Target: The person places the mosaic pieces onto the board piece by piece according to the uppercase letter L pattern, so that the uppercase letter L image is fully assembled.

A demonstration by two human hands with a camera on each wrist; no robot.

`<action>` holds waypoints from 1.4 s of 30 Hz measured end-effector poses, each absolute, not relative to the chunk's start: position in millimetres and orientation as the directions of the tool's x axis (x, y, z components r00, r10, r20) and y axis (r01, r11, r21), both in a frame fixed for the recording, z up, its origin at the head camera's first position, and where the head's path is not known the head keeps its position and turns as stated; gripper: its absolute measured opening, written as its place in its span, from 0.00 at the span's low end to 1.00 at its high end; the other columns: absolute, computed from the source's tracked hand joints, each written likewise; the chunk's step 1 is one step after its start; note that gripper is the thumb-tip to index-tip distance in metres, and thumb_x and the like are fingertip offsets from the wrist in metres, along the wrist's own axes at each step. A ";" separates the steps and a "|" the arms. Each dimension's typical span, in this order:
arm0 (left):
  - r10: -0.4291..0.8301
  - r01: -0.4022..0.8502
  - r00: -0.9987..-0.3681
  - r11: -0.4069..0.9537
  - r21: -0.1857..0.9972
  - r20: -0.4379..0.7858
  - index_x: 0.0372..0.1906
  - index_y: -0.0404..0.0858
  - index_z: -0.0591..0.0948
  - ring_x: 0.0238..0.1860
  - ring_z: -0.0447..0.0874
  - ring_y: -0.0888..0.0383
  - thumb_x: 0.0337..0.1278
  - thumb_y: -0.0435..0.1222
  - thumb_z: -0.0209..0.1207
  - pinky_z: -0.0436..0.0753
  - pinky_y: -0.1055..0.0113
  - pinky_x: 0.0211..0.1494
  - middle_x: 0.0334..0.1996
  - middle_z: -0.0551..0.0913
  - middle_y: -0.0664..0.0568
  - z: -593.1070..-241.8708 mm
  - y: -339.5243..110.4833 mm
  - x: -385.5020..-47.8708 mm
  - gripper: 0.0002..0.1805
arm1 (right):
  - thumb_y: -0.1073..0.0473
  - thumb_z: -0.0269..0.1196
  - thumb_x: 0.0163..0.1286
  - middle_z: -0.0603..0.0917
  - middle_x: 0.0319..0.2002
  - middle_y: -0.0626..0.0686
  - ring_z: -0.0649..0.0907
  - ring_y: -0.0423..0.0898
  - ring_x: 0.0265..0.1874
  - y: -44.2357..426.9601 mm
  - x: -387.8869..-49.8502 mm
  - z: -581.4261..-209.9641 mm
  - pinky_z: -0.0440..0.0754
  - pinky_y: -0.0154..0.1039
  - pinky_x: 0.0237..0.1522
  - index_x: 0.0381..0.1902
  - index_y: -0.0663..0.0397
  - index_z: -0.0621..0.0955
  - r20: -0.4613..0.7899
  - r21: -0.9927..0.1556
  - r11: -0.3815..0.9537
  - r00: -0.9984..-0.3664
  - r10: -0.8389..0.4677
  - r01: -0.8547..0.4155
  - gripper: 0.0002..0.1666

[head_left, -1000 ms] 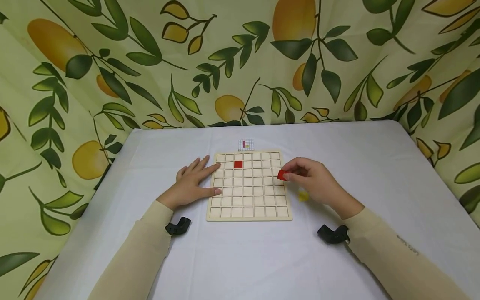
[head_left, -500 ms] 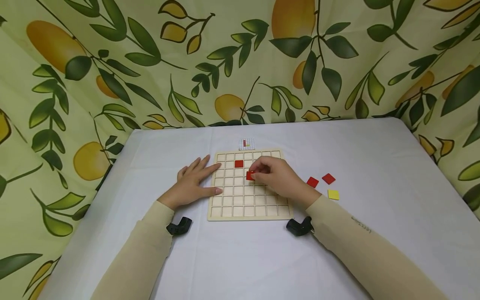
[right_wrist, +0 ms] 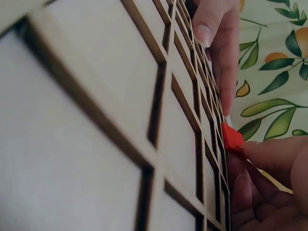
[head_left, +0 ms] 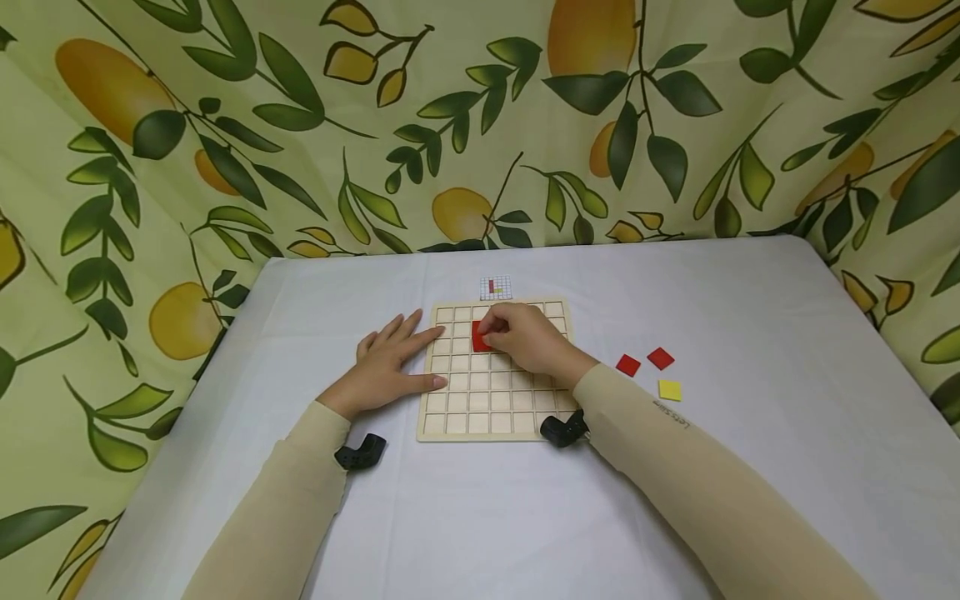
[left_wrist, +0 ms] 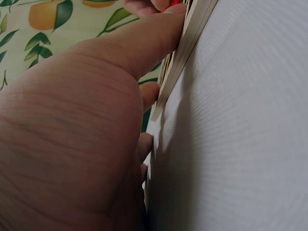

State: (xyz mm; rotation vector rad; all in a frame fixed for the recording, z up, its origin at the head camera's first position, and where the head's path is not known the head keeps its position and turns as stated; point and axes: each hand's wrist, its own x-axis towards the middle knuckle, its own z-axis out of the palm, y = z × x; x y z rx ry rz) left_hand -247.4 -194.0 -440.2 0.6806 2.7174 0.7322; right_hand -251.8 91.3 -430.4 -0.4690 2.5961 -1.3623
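In the head view my right hand (head_left: 525,337) pinches a red square tile (head_left: 480,343) over the upper left part of a wooden grid board (head_left: 480,402). Just beyond this tile, partly covered by my fingers, a second red tile (head_left: 476,326) lies in a cell. The right wrist view shows the pinched tile (right_wrist: 233,138) tilted at the grid, between thumb and finger. My left hand (head_left: 386,362) lies spread at the board's left side, its thumb and forefinger resting on the edge. In the left wrist view that thumb (left_wrist: 144,41) presses on the board's rim (left_wrist: 185,50).
Right of the board lie two loose red tiles (head_left: 628,365) (head_left: 661,358) and a yellow tile (head_left: 670,390). A small printed grid card (head_left: 496,287) sits behind the board. A patterned curtain (head_left: 465,125) hangs behind the white table (head_left: 450,517).
My right hand has carried the red tile leftward from the board's right edge to beside the placed red tile. The loose tiles at the right came into view. The left hand stays put.
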 end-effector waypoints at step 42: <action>0.487 0.374 -0.867 0.774 0.511 -0.103 0.87 0.56 0.67 0.87 0.32 0.43 0.62 0.67 0.69 0.33 0.35 0.80 0.89 0.45 0.52 -441.5 -194.2 -246.4 0.52 | 0.34 0.37 0.91 0.83 0.62 0.61 0.83 0.59 0.58 199.7 -209.2 -399.6 0.82 0.44 0.57 0.76 0.64 0.73 0.040 -0.975 0.188 -0.927 -0.373 -0.118 0.43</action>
